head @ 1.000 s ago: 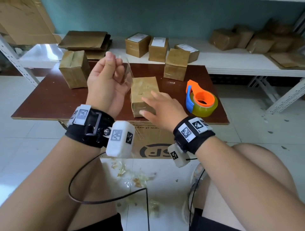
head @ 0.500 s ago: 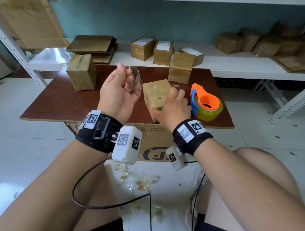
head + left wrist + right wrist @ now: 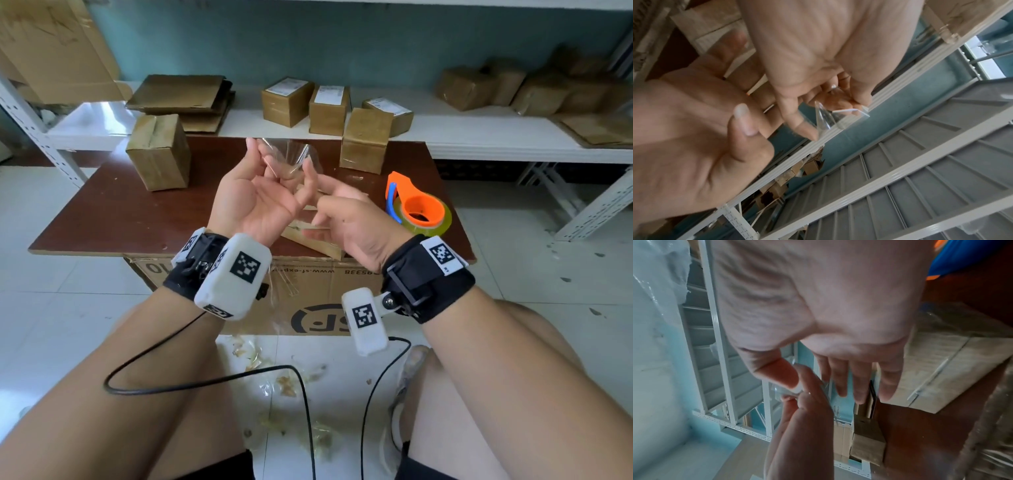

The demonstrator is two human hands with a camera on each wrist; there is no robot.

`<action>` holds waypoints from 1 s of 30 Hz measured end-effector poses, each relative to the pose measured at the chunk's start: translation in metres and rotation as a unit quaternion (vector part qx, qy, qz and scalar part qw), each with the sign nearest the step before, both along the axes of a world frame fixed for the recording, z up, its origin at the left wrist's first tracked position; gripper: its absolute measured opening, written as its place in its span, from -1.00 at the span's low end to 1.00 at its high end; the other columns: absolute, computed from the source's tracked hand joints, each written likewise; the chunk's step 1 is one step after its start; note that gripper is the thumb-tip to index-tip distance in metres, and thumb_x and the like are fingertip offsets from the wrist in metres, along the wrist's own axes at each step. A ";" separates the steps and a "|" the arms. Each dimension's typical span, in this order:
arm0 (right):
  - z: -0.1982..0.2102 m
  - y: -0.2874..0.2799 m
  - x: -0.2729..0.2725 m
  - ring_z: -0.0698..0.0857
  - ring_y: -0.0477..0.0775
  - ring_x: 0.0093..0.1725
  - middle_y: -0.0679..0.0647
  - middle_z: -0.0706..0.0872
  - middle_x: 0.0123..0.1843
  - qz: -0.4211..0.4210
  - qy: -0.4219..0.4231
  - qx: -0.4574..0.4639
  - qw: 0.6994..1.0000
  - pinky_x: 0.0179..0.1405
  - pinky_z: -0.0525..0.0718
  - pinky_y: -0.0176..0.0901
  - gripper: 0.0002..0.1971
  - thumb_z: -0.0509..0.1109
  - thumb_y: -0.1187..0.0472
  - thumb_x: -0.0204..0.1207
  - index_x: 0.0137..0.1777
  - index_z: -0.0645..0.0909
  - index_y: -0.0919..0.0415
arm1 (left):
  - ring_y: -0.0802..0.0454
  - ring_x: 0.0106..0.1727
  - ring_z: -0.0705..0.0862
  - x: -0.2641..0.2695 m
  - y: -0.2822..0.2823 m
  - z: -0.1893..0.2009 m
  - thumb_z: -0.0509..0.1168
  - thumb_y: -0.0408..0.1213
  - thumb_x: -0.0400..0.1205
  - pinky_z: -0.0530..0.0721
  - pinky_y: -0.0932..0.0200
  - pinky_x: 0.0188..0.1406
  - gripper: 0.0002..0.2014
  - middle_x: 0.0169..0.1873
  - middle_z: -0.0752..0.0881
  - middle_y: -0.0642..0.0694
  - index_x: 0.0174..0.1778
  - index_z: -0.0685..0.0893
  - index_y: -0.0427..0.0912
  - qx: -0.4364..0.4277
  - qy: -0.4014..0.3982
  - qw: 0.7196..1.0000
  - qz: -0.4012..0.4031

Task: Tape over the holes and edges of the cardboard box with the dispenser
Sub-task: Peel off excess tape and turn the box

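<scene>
**Now both hands work a loose strip of tape**

Head view: the right hand (image 3: 346, 219) has left the cardboard box (image 3: 308, 233), which lies on the table (image 3: 102, 212), and joined the left hand (image 3: 260, 192) pinching the clear tape piece (image 3: 291, 154); the dispenser (image 3: 418, 205) sits idle beside them.

Left wrist view: the left hand's fingers (image 3: 857, 91) pinch the crumpled strip (image 3: 830, 116).

Right wrist view: the right hand's thumb (image 3: 777, 373) nips the tape, so taping looks paused.

Head view: worn on my head, it looks forward and down over both forearms at the brown table (image 3: 102, 212) and the white shelf (image 3: 479, 137) behind it.
Left wrist view: it sits close under my left hand (image 3: 818, 48), facing along the palm and up toward the shelving.
Right wrist view: just as close under my right hand (image 3: 828, 305), facing along the fingers toward the table.
Shared: all three catch both my hands meeting at the clear tape strip (image 3: 287, 154).
</scene>
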State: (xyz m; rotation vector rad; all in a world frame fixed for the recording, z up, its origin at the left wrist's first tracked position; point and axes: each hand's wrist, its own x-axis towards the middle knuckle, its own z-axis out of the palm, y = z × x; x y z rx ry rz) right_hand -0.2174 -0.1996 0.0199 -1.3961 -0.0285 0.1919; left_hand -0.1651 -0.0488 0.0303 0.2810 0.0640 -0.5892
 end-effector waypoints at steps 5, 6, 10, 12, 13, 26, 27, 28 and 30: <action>-0.002 -0.001 0.003 0.66 0.32 0.16 0.47 0.68 0.41 -0.013 0.018 0.119 0.993 0.26 0.68 0.18 -0.35 0.17 0.46 0.36 0.52 0.54 0.46 | 0.11 -0.11 0.61 -0.005 -0.004 0.001 0.29 -0.11 0.86 0.79 -0.21 0.21 -0.62 -0.22 0.72 -0.02 -0.11 0.73 -0.34 -0.036 -0.008 0.999 -0.025; -0.002 -0.001 0.003 0.72 0.29 0.08 0.37 0.75 0.27 -0.023 0.020 0.126 0.992 0.21 0.71 0.14 -0.51 0.18 0.43 0.45 0.38 0.64 0.39 | 0.08 -0.11 0.59 -0.005 -0.004 0.001 0.25 -0.11 0.88 0.80 -0.21 0.22 -0.59 -0.24 0.68 -0.05 -0.13 0.73 -0.36 -0.041 -0.008 0.999 -0.028; -0.002 -0.005 0.002 0.80 0.10 -0.14 0.17 0.83 -0.05 -0.052 -0.017 0.093 0.994 -0.04 0.66 -0.06 -0.79 0.20 0.38 0.72 0.07 0.67 0.17 | -0.04 -0.21 0.61 -0.007 -0.002 0.004 0.20 -0.13 0.89 0.82 -0.28 0.20 -0.64 -0.29 0.56 -0.12 -0.11 0.64 -0.32 -0.036 -0.011 0.999 -0.034; 0.002 -0.005 -0.001 0.80 0.09 -0.08 0.15 0.83 -0.04 -0.050 -0.050 0.107 0.992 -0.03 0.65 -0.07 -0.83 0.25 0.36 0.67 0.06 0.66 0.15 | -0.01 -0.21 0.57 -0.007 0.000 0.004 0.23 -0.16 0.87 0.83 -0.31 0.17 -0.71 -0.29 0.49 -0.09 -0.09 0.59 -0.28 -0.031 -0.009 0.999 -0.028; 0.003 -0.005 -0.003 0.79 0.08 -0.04 0.15 0.83 -0.01 -0.051 -0.067 0.112 0.990 -0.01 0.66 -0.08 -0.86 0.29 0.33 0.66 0.06 0.67 0.14 | -0.01 -0.22 0.55 -0.006 0.001 0.004 0.23 -0.17 0.86 0.83 -0.31 0.17 -0.72 -0.30 0.49 -0.09 -0.09 0.58 -0.28 -0.024 -0.010 0.999 -0.025; 0.001 -0.022 0.003 0.48 -0.02 -0.24 -0.04 0.59 -0.23 -0.055 -0.105 -0.017 0.993 -0.13 0.55 -0.14 -0.93 0.50 0.16 0.67 -0.04 0.69 0.09 | 0.15 -0.09 0.63 -0.005 0.001 0.000 0.24 -0.13 0.89 0.77 -0.33 0.28 -0.74 -0.19 0.68 -0.01 0.00 0.66 -0.21 0.027 0.012 1.000 0.005; 0.000 -0.025 0.004 0.45 -0.03 -0.26 -0.05 0.61 -0.22 -0.051 -0.103 -0.024 0.993 -0.15 0.53 -0.16 -0.92 0.48 0.17 0.71 -0.02 0.67 0.10 | 0.13 -0.03 0.66 -0.005 0.001 0.001 0.26 -0.12 0.88 0.73 -0.36 0.34 -0.78 -0.13 0.73 -0.05 0.05 0.67 -0.19 0.028 0.008 1.000 0.008; -0.001 -0.028 0.005 0.43 -0.03 -0.27 -0.04 0.64 -0.19 -0.044 -0.103 -0.030 0.993 -0.15 0.53 -0.17 -0.91 0.45 0.18 0.75 0.00 0.66 0.11 | 0.13 0.02 0.67 -0.004 0.001 0.001 0.28 -0.11 0.86 0.69 -0.38 0.40 -0.80 -0.10 0.76 -0.07 0.08 0.66 -0.17 0.029 0.003 1.000 0.008; -0.003 -0.031 0.007 0.42 -0.03 -0.27 0.05 0.68 -0.09 -0.033 -0.102 -0.044 0.993 -0.14 0.54 -0.16 -0.90 0.41 0.20 0.80 0.02 0.64 0.13 | 0.18 -0.06 0.63 -0.002 0.002 0.002 0.29 -0.10 0.84 0.59 -0.38 0.52 -0.79 -0.15 0.76 -0.01 0.00 0.67 -0.14 0.024 0.001 1.000 -0.002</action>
